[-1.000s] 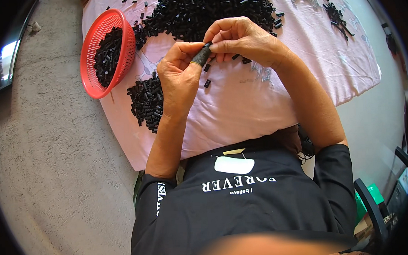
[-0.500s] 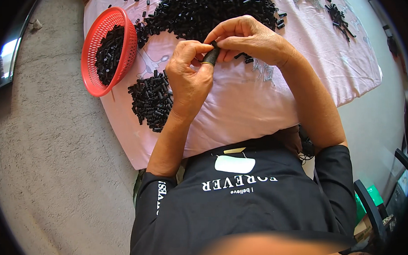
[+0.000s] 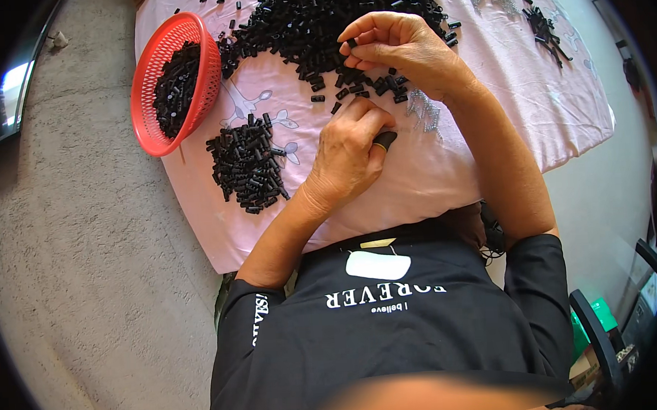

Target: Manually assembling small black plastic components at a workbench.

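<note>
A pink cloth [image 3: 487, 147] spread over a grey carpeted floor [image 3: 90, 289] serves as the work surface, seen from above the person's own head and dark shirt [image 3: 392, 327]. The left hand [image 3: 352, 156] rests on the cloth with its fingers curled shut around a short black tube [image 3: 386, 139], whose rounded end pokes out from the fist toward the right; its long axis lies roughly across the picture. The right hand [image 3: 402, 48] hovers just beyond it, up the cloth, thumb and forefinger pinched together on a tiny black piece [image 3: 351, 43] at the edge of the big heap of black pieces [image 3: 320, 18]. The two hands are near but apart, the right one the closer to the heap, the pinched piece lying up and slightly left of the tube's open end. Loose pieces [image 3: 371, 86] scatter between the hands, and a small cluster of silvery springs [image 3: 423, 109] lies just beside the right wrist. To the left, a smaller pile of black tubes [image 3: 247, 164] sits near a tilted red basket [image 3: 147, 88] part-filled with the same. A few longer black parts [image 3: 544, 27] lie at the far right corner.
</note>
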A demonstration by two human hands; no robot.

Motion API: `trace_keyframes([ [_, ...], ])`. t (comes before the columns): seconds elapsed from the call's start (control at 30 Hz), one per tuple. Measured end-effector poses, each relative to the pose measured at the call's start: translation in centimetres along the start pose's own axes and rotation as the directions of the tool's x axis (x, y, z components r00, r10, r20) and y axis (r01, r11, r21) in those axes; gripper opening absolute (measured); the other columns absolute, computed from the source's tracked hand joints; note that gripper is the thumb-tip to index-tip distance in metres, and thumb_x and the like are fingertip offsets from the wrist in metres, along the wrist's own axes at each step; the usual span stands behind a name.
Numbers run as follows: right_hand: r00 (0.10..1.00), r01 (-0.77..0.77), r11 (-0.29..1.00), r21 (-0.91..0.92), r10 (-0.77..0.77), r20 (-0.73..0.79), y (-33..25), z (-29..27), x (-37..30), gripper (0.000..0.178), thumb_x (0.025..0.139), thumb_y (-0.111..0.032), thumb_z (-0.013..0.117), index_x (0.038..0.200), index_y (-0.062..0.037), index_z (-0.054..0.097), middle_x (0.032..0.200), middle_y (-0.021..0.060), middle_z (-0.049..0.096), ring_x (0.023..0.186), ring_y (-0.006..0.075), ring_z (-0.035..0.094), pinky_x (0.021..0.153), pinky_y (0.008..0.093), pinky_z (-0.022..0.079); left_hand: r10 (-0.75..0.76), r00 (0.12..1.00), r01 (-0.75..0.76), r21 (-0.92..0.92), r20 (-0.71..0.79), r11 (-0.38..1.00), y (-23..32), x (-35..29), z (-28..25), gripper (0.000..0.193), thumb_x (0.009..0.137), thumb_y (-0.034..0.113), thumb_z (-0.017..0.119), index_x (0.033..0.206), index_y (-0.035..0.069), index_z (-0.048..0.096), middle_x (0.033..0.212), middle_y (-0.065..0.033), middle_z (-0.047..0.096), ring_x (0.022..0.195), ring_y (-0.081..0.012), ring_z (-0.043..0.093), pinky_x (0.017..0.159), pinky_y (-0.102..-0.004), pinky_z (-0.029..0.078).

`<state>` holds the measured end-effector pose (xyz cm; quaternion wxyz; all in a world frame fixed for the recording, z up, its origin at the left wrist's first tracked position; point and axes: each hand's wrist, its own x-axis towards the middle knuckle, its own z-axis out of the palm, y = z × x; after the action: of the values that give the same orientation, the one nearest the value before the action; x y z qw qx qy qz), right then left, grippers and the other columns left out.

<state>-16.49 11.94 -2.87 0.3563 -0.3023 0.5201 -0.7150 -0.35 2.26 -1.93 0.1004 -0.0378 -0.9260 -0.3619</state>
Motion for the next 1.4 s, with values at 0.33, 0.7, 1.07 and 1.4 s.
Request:
trace_keyframes([
  [0.33, 0.998, -0.037, 0.999, 0.028, 0.036, 0.045, 0.0, 0.3, -0.1, 0.022, 0.088, -0.002, 0.065, 0.11, -0.0008, 0.065, 0.096, 0.0053, 0.068, 0.087, 0.0098, 0.067, 0.08, 0.0224, 0.055, -0.107, 0.99, 0.102, -0.056, -0.091, 0.993, -0.1, 0.4, -1.4, 0.021, 0.07, -0.011, 0.053, 0.087, 0.0, 0.058, 0.081, -0.0168, 0.06, 0.074, -0.0369, 0.059, 0.068, -0.0409, 0.049],
  [0.7, 0.991, -0.054, 0.998, 0.012, 0.052, 0.126, -0.1, 0.7, -0.1, 0.014, 0.086, 0.0, 0.068, 0.1, 0.0011, 0.066, 0.088, 0.0052, 0.068, 0.08, 0.0094, 0.066, 0.072, 0.0228, 0.054, -0.231, 0.88, 0.163, -0.194, -0.414, 0.968, -1.6, 2.0, -4.2, 0.018, 0.08, -0.011, 0.06, 0.094, 0.001, 0.064, 0.082, -0.0074, 0.067, 0.075, -0.0119, 0.064, 0.071, -0.0263, 0.051],
  [1.07, 0.99, -0.039, 0.999, -0.004, 0.039, 0.133, 0.1, 0.6, -0.1, 0.014, 0.086, 0.0, 0.069, 0.099, 0.0017, 0.067, 0.088, 0.0053, 0.069, 0.079, 0.0091, 0.065, 0.074, 0.0226, 0.054, -0.156, 0.897, 0.12, -0.11, -0.414, 0.987, -1.6, 2.0, -4.1, 0.018, 0.079, -0.009, 0.064, 0.092, 0.002, 0.065, 0.08, -0.0068, 0.068, 0.072, -0.0146, 0.064, 0.069, -0.0274, 0.051],
  [1.4, 0.992, -0.041, 0.999, -0.029, 0.044, 0.121, 0.0, 0.8, -0.2, 0.014, 0.086, 0.001, 0.068, 0.1, 0.0013, 0.068, 0.089, 0.0064, 0.071, 0.081, 0.0096, 0.066, 0.075, 0.023, 0.054, -0.077, 0.895, 0.068, -0.036, -0.44, 0.997, -1.3, 2.0, -3.9, 0.019, 0.078, -0.01, 0.063, 0.091, 0.003, 0.066, 0.08, -0.0102, 0.068, 0.069, -0.0196, 0.067, 0.065, -0.0292, 0.052],
])
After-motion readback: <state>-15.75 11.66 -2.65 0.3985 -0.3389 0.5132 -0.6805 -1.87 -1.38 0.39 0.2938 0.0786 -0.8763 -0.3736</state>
